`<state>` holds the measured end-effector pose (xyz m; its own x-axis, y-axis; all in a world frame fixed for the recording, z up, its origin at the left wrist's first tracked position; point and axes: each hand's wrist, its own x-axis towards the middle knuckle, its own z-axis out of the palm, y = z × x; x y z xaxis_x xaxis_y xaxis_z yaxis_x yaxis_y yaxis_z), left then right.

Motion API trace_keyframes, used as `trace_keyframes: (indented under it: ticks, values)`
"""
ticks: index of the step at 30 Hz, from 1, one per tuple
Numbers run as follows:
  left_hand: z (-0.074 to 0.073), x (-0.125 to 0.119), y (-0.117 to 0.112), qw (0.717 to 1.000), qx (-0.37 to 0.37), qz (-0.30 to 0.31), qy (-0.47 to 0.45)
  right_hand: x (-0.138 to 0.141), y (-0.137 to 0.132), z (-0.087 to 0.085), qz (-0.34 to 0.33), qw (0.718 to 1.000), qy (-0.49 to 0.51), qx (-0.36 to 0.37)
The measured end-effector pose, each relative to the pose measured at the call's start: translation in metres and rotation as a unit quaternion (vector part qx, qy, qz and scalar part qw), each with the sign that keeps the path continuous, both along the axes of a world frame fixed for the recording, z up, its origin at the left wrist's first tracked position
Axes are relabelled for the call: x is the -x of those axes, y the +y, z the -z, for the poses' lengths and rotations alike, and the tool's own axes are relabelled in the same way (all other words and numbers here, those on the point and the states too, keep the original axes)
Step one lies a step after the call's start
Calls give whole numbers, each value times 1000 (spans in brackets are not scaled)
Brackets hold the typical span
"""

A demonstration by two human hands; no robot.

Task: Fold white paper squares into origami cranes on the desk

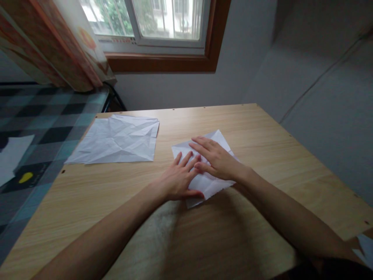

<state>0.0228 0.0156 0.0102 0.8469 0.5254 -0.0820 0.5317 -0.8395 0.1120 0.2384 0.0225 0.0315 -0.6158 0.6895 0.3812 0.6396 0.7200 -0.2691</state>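
A white sheet of paper (208,187) lies at an angle on the wooden table (122,217), partly hidden beneath both hands. My left hand (182,177) rests on its left part with the fingers spread. From the right, my right hand (215,157) reaches across the sheet, its fingers stretched out and laid on the paper. The fingertips of the two hands are close together near the middle of the sheet. Neither hand grips anything.
Creased white sheets (128,140) lie overlapping at the table's back left. A checked cloth (58,105) covers a surface on the left, with a paper (17,155) on it. White paper (365,247) shows at the right edge. A window (169,23) and curtain (58,39) are behind.
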Motion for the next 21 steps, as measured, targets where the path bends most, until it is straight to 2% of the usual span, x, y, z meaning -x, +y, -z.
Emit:
trace_keyframes:
  ticks: [3, 6, 14, 17, 21]
  values:
    - [-1, -1, 0, 1000, 9, -4, 14, -7, 9, 32, 61, 994, -63, 64]
    - [-2, 0, 1, 1000, 16, -2, 23, -24, 21, 48, 136, 980, -118, 80]
    - [2, 5, -19, 998, 12, 57, -2, -48, 35, 44, 227, 960, -132, 103]
    - [1, -2, -24, 999, -16, 37, -19, -51, 38, 46, 241, 958, -111, 106]
    - [-3, -3, -17, 999, -37, 18, -35, -56, 40, 47, 231, 963, -79, 114]
